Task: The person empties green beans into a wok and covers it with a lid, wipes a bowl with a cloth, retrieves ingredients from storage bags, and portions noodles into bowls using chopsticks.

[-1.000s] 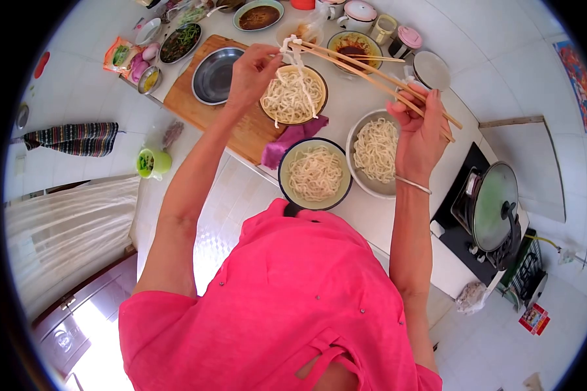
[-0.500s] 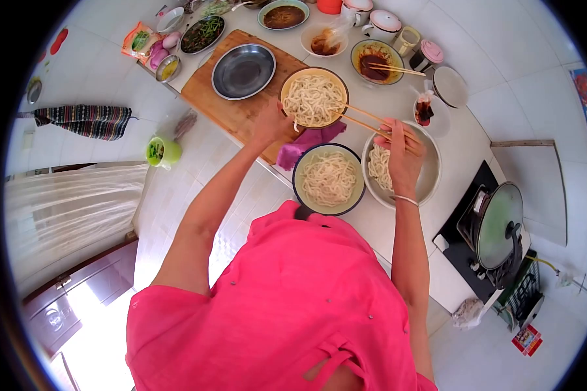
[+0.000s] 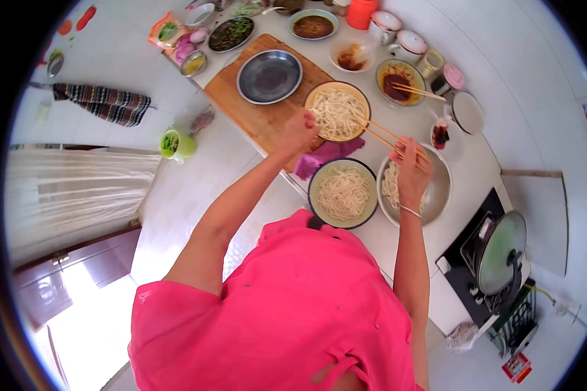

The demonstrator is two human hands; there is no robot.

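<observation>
My right hand (image 3: 413, 174) is closed round a pair of wooden chopsticks (image 3: 381, 135). Their tips reach into the noodles (image 3: 338, 112) in a yellow-rimmed bowl (image 3: 368, 102). At that bowl's left rim, my left hand (image 3: 301, 131) has its fingers curled together; what they pinch is hidden. Nearer my body stands a dark-rimmed bowl (image 3: 312, 202) with more pale noodles. Beneath my right hand, a steel basin (image 3: 441, 189) holds noodles too, partly covered by the hand.
A wooden board (image 3: 231, 91) carries an empty metal plate (image 3: 269, 77). A purple cloth (image 3: 326, 156) lies between the noodle bowls. Behind are a sauce bowl (image 3: 403, 68) with chopsticks, a dish of greens (image 3: 231, 34) and lidded mugs (image 3: 407, 45). On the right, a glass lid (image 3: 502, 253) stands over the stove.
The view has shifted, so the counter appears further right and lower. The noodle strand that hung by my left fingers no longer shows. My right hand still holds the chopsticks over the same bowl.
</observation>
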